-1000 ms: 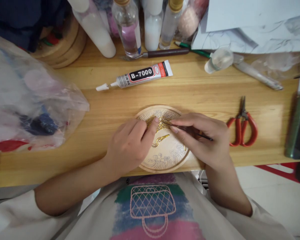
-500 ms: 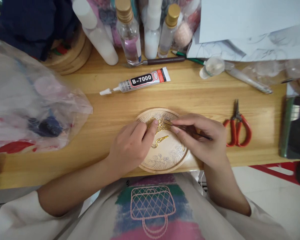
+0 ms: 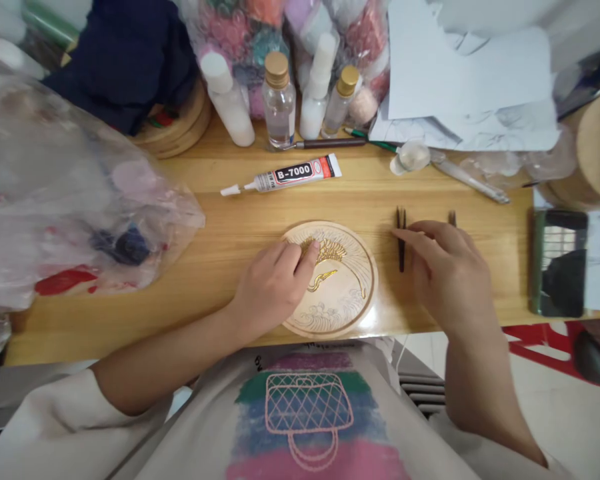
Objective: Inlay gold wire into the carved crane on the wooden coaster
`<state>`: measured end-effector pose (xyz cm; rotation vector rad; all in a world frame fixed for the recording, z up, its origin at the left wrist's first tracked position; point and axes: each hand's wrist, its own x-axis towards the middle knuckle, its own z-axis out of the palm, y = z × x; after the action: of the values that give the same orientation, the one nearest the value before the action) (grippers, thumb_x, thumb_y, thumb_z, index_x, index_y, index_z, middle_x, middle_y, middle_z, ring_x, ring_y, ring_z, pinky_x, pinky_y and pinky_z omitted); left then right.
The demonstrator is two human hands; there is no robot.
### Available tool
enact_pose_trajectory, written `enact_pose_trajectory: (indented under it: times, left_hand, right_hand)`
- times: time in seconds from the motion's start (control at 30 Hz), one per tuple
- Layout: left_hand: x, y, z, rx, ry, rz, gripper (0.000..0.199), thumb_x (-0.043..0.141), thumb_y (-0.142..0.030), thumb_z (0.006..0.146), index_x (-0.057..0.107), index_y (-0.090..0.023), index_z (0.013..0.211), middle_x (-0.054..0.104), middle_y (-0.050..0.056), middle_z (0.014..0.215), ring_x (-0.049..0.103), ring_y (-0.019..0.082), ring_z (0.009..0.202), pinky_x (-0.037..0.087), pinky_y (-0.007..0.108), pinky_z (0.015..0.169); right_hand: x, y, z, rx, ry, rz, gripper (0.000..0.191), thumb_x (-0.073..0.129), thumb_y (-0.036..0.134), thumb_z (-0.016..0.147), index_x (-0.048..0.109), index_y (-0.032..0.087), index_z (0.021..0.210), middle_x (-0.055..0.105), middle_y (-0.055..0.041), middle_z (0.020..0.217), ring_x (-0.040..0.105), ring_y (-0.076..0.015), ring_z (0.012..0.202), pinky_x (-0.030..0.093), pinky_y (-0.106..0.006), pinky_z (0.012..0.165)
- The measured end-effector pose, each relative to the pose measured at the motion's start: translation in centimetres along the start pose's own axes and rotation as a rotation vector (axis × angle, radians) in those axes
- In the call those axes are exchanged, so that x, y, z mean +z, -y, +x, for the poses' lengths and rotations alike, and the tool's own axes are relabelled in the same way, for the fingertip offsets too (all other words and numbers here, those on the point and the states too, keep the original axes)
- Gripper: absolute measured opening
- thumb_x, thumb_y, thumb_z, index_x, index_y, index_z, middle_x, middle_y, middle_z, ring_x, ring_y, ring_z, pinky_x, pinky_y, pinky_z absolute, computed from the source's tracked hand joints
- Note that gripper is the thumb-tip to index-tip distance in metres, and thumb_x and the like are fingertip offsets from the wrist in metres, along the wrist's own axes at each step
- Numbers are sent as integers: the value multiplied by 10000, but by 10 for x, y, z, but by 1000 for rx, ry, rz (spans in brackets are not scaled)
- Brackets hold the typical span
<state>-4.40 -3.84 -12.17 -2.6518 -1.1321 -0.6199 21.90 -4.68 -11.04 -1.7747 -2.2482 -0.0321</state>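
left hand (image 3: 275, 280) curls, right hand (image 3: 453, 283) extends a finger.

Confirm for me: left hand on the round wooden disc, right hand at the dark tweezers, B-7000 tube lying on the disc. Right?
One error: the B-7000 tube lies on the tabletop, beyond the disc, as the head view shows. The rest holds: left hand on the disc, right hand at the dark tweezers.

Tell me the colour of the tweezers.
The tweezers are dark, near black; the head view shows them best.
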Motion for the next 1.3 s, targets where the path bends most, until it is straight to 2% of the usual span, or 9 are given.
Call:
enact_pose_trajectory:
  times: [0.13,0.27,0.47,0.6,0.77,0.9,1.03,1.17,1.3]
  left_hand:
    - [2,-1,-1,-11,-7,5,202,502,-79,959,679,-77,1057,556,15,626,562,163,595,429,284,520]
    - [3,-1,-2,-11,-11,15,196,492,-87,970,668,-91,1057,549,7,620,560,153,595,429,275,532]
    - [2,0,-1,-5,-1,12,201,497,-79,960,670,-81,1062,554,14,628,559,161,599,428,284,542]
    - [2,0,-2,-1,-9,9,197,507,-72,952,677,-75,1052,554,17,621,552,164,589,422,292,531]
    - [2,0,-2,-5,17,34,204,490,-80,964,663,-100,1071,560,11,627,559,157,604,436,283,543]
    - [2,0,-3,-10,20,26,207,472,-82,973,655,-94,1071,552,13,627,562,158,603,416,291,526]
    - [3,0,-3,-9,12,29,214,461,-83,976,652,-93,1072,548,12,630,562,160,605,413,290,519]
    - [3,0,-3,2,20,37,208,483,-81,966,660,-86,1075,562,17,641,568,163,612,443,287,533]
    - [2,0,-2,14,3,44,186,534,-74,940,680,-68,1056,567,21,640,570,169,606,455,288,527]
  right_hand:
    - [-21,-8,-2,274,-50,-124,149,637,219,829,707,221,960,734,-107,855,681,-255,779,495,-360,636]
    - [-31,-13,-5,614,131,-178,206,751,293,716,628,236,870,692,-67,699,636,-248,637,377,-335,516]
    - [-30,-8,-3,737,245,-137,260,720,222,699,497,258,828,698,-109,816,610,-243,681,369,-335,544]
    - [-34,-2,4,813,239,-99,371,762,184,611,417,278,705,653,-51,667,538,-200,579,353,-333,520]
    - [-32,-15,1,869,160,52,347,785,139,504,479,264,610,607,0,546,530,-148,475,378,-307,463]
    - [-29,-34,-10,820,-57,631,302,774,92,489,574,269,630,613,12,520,552,-128,420,395,-283,421]
    - [-38,-30,-10,752,-225,1317,308,855,208,565,713,354,796,650,25,669,632,-147,577,403,-241,409]
    - [-43,-15,4,614,-166,1545,228,887,373,537,769,391,731,660,0,675,451,-74,404,236,-210,305]
    - [-40,-5,18,420,-110,1545,169,821,515,650,749,549,798,629,34,590,325,-44,308,123,-201,259]
